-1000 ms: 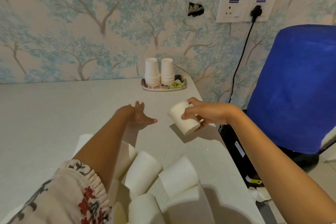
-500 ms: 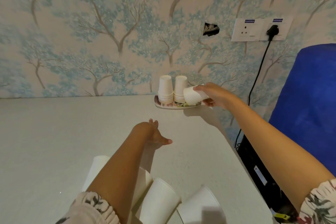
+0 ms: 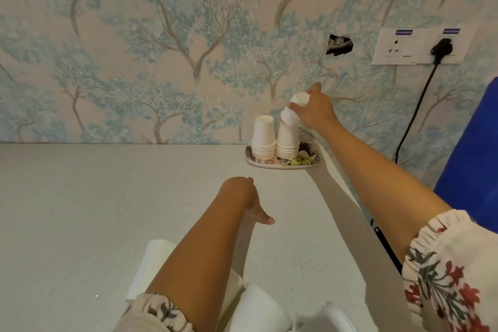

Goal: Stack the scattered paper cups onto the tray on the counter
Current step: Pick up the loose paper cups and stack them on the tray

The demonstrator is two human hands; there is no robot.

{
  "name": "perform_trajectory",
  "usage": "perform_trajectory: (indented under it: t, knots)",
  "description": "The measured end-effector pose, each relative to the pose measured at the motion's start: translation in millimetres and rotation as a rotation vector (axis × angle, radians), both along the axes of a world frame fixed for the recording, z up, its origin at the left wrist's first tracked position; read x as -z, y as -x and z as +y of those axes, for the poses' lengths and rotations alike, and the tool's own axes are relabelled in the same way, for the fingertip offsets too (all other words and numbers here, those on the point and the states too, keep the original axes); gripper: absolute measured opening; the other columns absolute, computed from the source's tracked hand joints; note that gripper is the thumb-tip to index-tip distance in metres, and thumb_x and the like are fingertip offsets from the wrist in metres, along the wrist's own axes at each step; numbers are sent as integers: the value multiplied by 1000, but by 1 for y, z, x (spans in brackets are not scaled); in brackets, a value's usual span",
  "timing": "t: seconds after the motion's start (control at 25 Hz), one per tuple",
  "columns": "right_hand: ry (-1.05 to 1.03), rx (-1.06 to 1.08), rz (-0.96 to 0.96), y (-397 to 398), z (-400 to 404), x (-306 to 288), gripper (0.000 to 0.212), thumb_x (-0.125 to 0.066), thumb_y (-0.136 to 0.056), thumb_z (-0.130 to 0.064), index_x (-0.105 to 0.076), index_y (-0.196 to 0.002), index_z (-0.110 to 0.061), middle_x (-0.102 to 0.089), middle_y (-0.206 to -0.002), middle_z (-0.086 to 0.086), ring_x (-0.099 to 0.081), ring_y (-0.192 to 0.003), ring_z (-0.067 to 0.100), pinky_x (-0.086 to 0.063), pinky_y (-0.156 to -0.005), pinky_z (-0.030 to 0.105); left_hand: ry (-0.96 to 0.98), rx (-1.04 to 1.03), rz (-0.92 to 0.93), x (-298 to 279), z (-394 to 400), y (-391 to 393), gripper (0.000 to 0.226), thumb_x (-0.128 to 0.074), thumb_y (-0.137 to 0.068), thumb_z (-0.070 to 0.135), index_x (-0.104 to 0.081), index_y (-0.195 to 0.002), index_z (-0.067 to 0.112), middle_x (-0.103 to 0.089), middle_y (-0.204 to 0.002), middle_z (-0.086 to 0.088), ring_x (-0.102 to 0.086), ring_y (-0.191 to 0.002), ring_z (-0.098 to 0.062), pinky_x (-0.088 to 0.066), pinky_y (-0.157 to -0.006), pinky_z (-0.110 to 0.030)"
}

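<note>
Pale wallpaper [image 3: 134, 62] printed with blue-green trees backs a light speckled worktop [image 3: 80, 210] that runs to the wall. Near the worktop's far right corner sits a small floral tray [image 3: 310, 163], and on it stand two stacks of white paper cups, all upside down — a left stack [image 3: 263, 137] and a right stack [image 3: 286, 141], just beside each other.

The right hand [image 3: 316, 112] reaches out over the tray and pinches a single white cup [image 3: 293, 112] between thumb and fingers. That cup is inverted and tilted, its open mouth hanging over the top of the right stack; whether it already touches the stack cannot be told.

The left hand [image 3: 249, 199] rests on the worktop well short of the tray, thumb stuck out to the right, holding nothing — its fingers are mostly hidden behind the wrist.

More loose cups [image 3: 258, 310] lie on their sides at the near edge of the worktop, partly covered by the left forearm. Both arms wear short floral sleeves [image 3: 444, 277].

On the wall to the right are a white socket plate [image 3: 398, 47] with a black plug and cable [image 3: 415, 108], and a dark ragged hole [image 3: 339, 45]. A blue object [image 3: 474, 156] fills the right edge.
</note>
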State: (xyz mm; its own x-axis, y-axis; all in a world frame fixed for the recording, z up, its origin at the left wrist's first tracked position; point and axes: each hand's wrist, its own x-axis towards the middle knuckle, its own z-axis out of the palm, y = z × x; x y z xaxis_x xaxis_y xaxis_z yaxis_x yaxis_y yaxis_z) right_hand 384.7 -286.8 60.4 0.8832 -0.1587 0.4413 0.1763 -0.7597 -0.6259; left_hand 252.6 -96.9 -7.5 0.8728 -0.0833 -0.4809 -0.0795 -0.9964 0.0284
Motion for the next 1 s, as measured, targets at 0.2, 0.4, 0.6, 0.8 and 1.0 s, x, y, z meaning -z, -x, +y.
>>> perform_trajectory:
  t: [0.2,0.4,0.6,0.8,1.0]
  knots:
    - [66,-17,36,-8,5,4,66,-72,-85,-44,-45,-129,-3,-57,-128,19,-56,-116,35,-41,-81,31,61,-19,-22,7,5,-1,116,-72,-72,64,-9,-155,14,-31,-157,-9,-38,-138,-35,-38,-108,-47]
    - [56,2,36,8,-1,8,53,-72,-86,-40,-51,-123,-7,-60,-122,15,-59,-110,30,-42,-79,30,145,-32,-78,14,11,5,112,-73,-71,64,-17,-154,14,-32,-156,-8,-39,-137,-33,-38,-107,-46]
    - [22,-96,60,54,0,8,35,-74,-84,-32,-61,-110,-14,-64,-109,4,-61,-100,19,-46,-79,26,147,-38,-85,13,14,7,111,-72,-70,67,-20,-153,15,-34,-155,-8,-41,-135,-33,-38,-104,-46]
    - [76,-355,229,142,4,2,27,-79,-79,-38,-67,-99,-22,-63,-93,-12,-59,-86,5,-41,-66,15,161,-28,-104,22,19,11,110,-67,-71,72,-21,-154,17,-22,-160,-5,-32,-142,-31,-33,-111,-47]
    - [298,-712,557,245,4,-3,30,-75,-78,-53,-69,-99,-33,-68,-100,-18,-62,-96,-2,-49,-83,18,111,-18,-142,33,22,15,115,-55,-71,82,-7,-157,23,-1,-165,-6,-13,-149,-34,-24,-117,-52]
